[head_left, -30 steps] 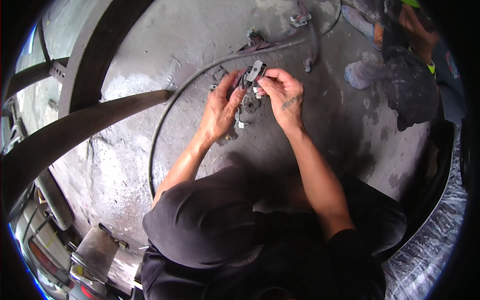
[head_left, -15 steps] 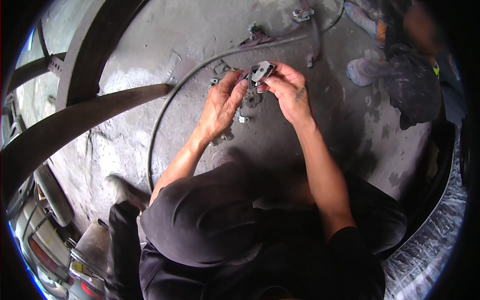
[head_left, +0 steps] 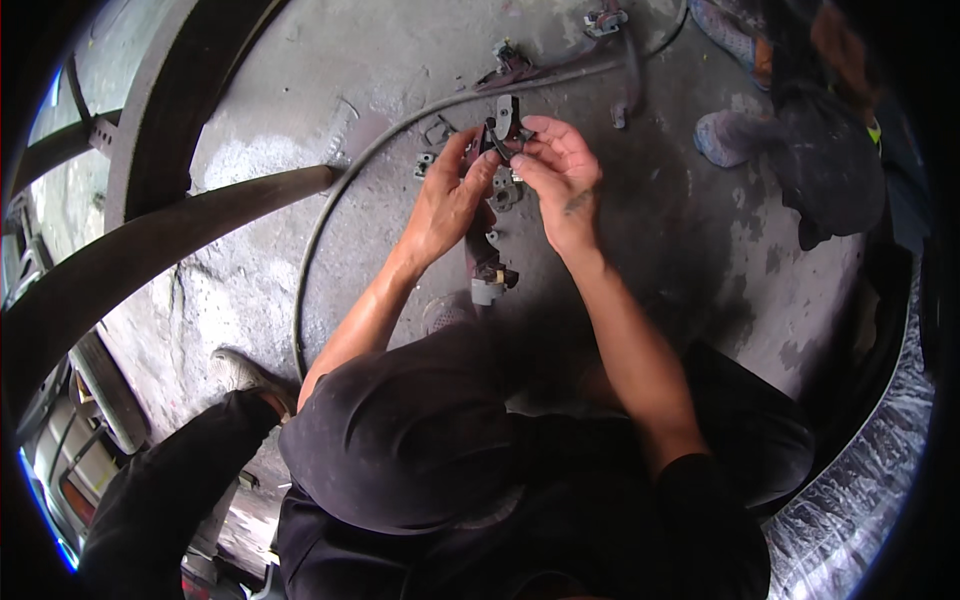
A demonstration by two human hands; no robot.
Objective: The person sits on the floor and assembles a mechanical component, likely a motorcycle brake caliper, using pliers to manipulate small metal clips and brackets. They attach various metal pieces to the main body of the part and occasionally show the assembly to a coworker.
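My left hand and my right hand are raised together over the concrete floor, both gripping a small dark metal bracket part between the fingertips. A dark strap with a small grey metal piece at its lower end hangs down from under my left hand. On the floor just beyond my hands lie small metal fittings. My knees and dark trousers fill the lower part of the view.
A black cable curves across the floor from the left toward more metal parts at the top. Another person's feet in grey shoes stand at upper right. Thick dark curved bars cross the left side. A shoe rests lower left.
My hands have risen and shifted slightly with the metal part, now held higher with the strap hanging below. A leg and shoe have come into view at lower left.
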